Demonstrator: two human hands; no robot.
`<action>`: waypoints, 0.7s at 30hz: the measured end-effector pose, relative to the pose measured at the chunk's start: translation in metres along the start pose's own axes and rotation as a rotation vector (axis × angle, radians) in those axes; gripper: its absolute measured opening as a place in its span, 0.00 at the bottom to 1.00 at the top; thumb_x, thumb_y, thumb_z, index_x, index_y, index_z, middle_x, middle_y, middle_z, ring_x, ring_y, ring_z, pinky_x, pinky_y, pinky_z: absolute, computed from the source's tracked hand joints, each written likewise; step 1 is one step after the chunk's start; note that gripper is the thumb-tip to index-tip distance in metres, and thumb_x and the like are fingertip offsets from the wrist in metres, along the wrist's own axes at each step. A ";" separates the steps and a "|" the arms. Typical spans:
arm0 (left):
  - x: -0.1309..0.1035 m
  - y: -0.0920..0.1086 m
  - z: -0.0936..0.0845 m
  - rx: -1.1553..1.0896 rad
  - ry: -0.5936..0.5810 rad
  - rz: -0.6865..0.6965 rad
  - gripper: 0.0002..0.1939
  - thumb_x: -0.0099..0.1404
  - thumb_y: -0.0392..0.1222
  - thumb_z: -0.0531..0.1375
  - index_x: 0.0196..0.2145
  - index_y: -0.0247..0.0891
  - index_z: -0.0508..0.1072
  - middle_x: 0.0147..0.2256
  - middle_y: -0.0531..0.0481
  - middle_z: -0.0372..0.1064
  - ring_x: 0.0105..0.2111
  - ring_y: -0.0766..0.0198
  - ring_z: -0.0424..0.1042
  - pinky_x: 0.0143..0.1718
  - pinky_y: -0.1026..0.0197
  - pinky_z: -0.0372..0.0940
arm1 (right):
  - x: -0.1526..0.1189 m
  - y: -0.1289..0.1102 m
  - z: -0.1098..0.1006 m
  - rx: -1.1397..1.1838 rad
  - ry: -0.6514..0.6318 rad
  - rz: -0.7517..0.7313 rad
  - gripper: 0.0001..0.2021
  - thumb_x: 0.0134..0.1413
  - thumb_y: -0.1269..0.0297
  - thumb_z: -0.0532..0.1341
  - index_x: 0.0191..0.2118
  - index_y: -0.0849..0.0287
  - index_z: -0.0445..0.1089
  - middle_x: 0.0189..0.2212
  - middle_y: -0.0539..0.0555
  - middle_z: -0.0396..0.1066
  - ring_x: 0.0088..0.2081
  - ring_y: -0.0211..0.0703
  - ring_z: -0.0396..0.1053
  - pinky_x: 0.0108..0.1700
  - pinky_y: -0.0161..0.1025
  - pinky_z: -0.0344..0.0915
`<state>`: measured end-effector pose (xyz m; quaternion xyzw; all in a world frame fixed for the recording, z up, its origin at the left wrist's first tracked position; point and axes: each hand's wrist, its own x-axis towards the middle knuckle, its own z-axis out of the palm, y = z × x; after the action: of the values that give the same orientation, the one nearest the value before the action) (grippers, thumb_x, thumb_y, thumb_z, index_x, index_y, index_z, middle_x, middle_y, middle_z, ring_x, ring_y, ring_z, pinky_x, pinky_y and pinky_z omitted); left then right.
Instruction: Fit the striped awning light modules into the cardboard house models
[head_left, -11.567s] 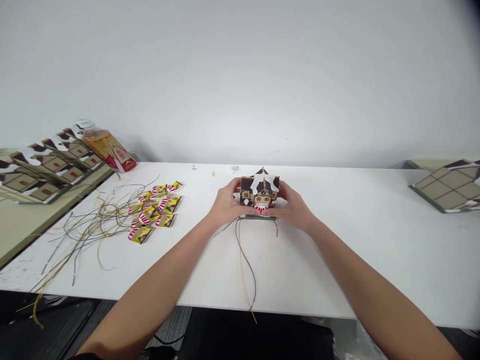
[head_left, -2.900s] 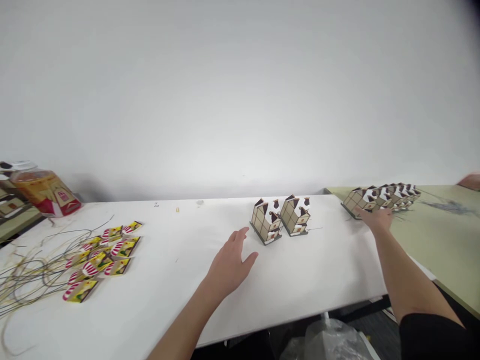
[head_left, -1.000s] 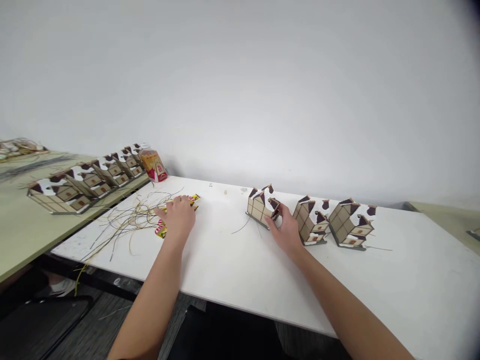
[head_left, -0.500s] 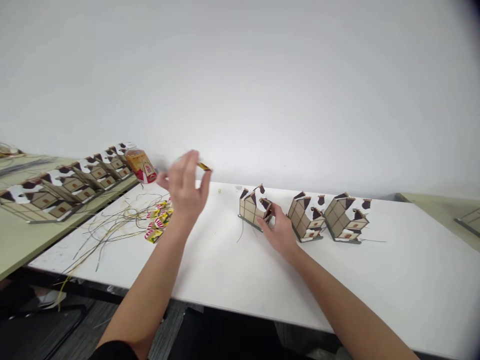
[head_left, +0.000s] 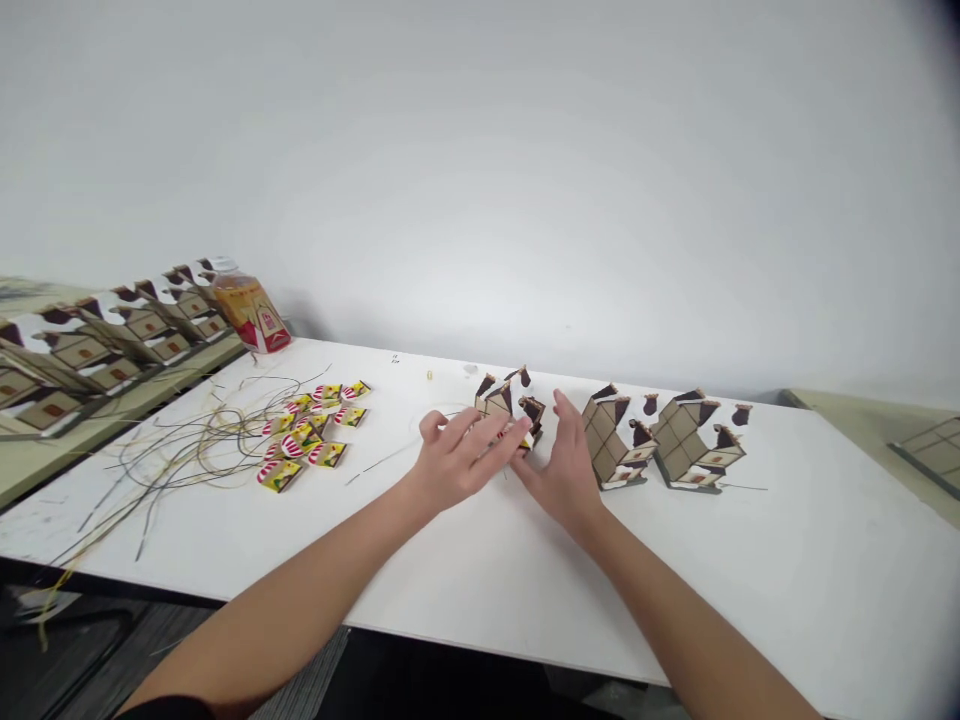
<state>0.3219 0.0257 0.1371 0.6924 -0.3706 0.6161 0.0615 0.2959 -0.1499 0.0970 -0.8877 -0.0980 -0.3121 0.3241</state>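
A small brown-roofed model house [head_left: 493, 399] with white snow-like trim stands on the white table, partly hidden behind my hands. My left hand [head_left: 459, 462] pinches a small yellow piece [head_left: 526, 441] with red-and-white stripes against the front of this house; its thin wire trails to the left. Most of that piece is covered by fingers. On the house's right side, my right hand [head_left: 564, 478] has its thumb and fingers apart, the thumb tip close to the piece. Whether the thumb touches it I cannot tell.
Two similar houses [head_left: 613, 445] stand right of my hands. Several matching yellow striped pieces [head_left: 304, 437] with tangled wires [head_left: 196, 440] lie at left. Behind them is a drink bottle [head_left: 253, 312]. More houses [head_left: 142, 328] line the greenish side table. A white wall [head_left: 480, 180] rises behind.
My left hand has come down and right from above the pile, bringing the yellow piece to the house. My right hand has loosened its hold on the house, fingers now spread.
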 end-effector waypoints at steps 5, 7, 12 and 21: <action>0.005 0.018 -0.004 -0.139 0.014 -0.019 0.17 0.63 0.53 0.61 0.43 0.39 0.74 0.31 0.52 0.73 0.33 0.64 0.68 0.43 0.55 0.51 | 0.002 -0.007 -0.010 -0.132 0.197 -0.407 0.23 0.59 0.65 0.53 0.60 0.58 0.58 0.49 0.63 0.60 0.50 0.54 0.62 0.51 0.53 0.60; 0.006 0.023 -0.010 -0.254 0.036 -0.019 0.17 0.64 0.53 0.59 0.42 0.37 0.74 0.31 0.52 0.72 0.33 0.64 0.69 0.41 0.55 0.52 | 0.001 -0.009 -0.012 -0.144 0.209 -0.449 0.17 0.62 0.65 0.49 0.54 0.57 0.64 0.41 0.60 0.63 0.41 0.48 0.63 0.44 0.49 0.57; 0.008 0.034 -0.027 -0.598 0.047 0.077 0.18 0.63 0.56 0.59 0.39 0.38 0.76 0.35 0.52 0.73 0.38 0.64 0.71 0.43 0.56 0.58 | -0.001 -0.017 -0.014 -0.109 0.178 -0.484 0.11 0.59 0.62 0.59 0.47 0.57 0.69 0.27 0.50 0.67 0.31 0.41 0.61 0.38 0.44 0.49; 0.004 0.054 -0.021 -0.710 0.035 0.165 0.06 0.61 0.42 0.61 0.37 0.46 0.76 0.40 0.53 0.72 0.40 0.64 0.69 0.43 0.57 0.63 | -0.005 -0.017 -0.014 0.098 -0.063 -0.637 0.11 0.62 0.66 0.53 0.47 0.57 0.69 0.19 0.47 0.67 0.25 0.39 0.62 0.36 0.45 0.53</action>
<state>0.2727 -0.0034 0.1258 0.5851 -0.6148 0.4636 0.2547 0.2789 -0.1458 0.1106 -0.8048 -0.3959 -0.3652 0.2492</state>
